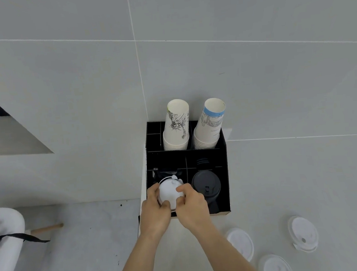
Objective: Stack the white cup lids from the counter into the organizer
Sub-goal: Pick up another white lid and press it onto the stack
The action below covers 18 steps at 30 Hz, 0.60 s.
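Basically pale surface [305,178] against a grey tiled wall; black organizer [222,153] sits at its edge. Left hand [156,214] and right hand [191,207] both pinch one white lid [169,192] over the front-left compartment. Three more lids [240,242] lie on the surface, near right; the nearest is cut off by the frame. Black lids [206,186] front-right. Compartment contents under the hands: hidden.

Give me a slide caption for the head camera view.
Both hands lower a white lid into the black organizer, beside black lids.
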Motion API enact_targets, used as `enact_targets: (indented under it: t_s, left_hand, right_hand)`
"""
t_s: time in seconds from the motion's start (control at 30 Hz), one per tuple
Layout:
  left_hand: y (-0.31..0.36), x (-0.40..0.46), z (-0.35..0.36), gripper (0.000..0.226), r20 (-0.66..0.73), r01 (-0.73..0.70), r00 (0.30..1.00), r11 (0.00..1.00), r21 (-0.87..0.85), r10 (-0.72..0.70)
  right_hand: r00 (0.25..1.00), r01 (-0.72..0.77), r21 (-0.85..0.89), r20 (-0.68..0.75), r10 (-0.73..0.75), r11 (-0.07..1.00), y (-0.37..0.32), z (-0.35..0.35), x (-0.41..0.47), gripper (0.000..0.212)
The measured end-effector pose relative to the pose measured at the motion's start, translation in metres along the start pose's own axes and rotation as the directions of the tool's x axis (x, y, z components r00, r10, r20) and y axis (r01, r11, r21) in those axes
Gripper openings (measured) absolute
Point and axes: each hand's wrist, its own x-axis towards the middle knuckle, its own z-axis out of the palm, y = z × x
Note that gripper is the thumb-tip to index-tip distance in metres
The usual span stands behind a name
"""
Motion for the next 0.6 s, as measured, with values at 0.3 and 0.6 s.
enact_targets:
  t_s: [0.3, 0.6]
  left_hand:
    - [0.0004, -0.0098, 0.0059, 0.064, -0.028, -0.014, 1.0, 1.0, -0.026, 0.013]
    - [0.0026, -0.0067, 0.0041, 0.064, -0.055, -0.016, 0.998, 0.992, -0.124, 0.01]
  right_hand:
    - [0.999, 0.015, 0.037, 0.034, -0.017, 0.999, 0.0037, -0.002, 0.0005, 0.034]
    - [1.0, -0.021, 0.221, 0.001, 0.021, 0.975, 0.0002, 0.0051, 0.0016, 0.039]
